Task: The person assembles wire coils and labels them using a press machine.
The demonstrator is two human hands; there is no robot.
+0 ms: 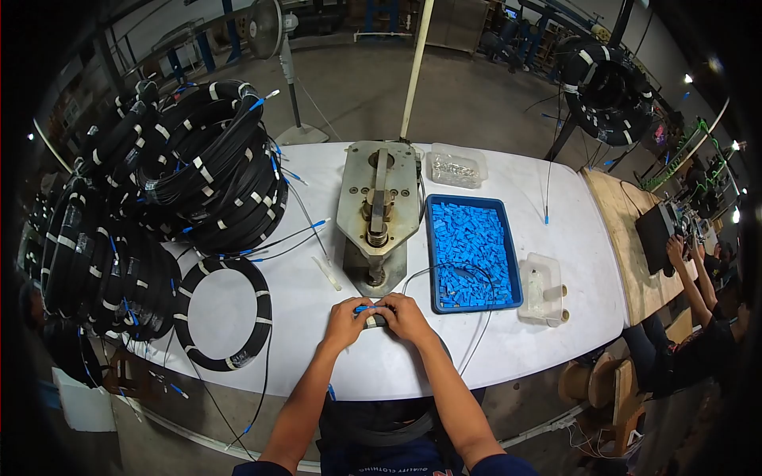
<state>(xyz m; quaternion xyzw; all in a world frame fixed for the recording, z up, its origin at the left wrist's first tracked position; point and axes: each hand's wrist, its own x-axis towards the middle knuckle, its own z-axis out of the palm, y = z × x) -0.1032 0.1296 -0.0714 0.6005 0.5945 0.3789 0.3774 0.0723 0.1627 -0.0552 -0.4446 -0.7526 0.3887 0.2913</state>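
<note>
Both hands meet at the table's front, just below the metal press (379, 214). My left hand (346, 321) is closed on a small blue connector (366, 308). From the right, my right hand (402, 316) pinches at the same connector, its fingertips close to the left ones. A black cable (425, 272) runs from near the right hand over the blue tray (436, 297), which holds a heap of small blue pieces (472, 246). Part of a black coil with a pale band (376, 320) shows under the hands.
Stacks of black cable coils (214, 166) fill the left side, with a single coil (186, 317) lying nearer. Clear plastic boxes (456, 168) stand behind and right of the tray. At far right, a co-worker (698, 341) sits by a wooden table (623, 246).
</note>
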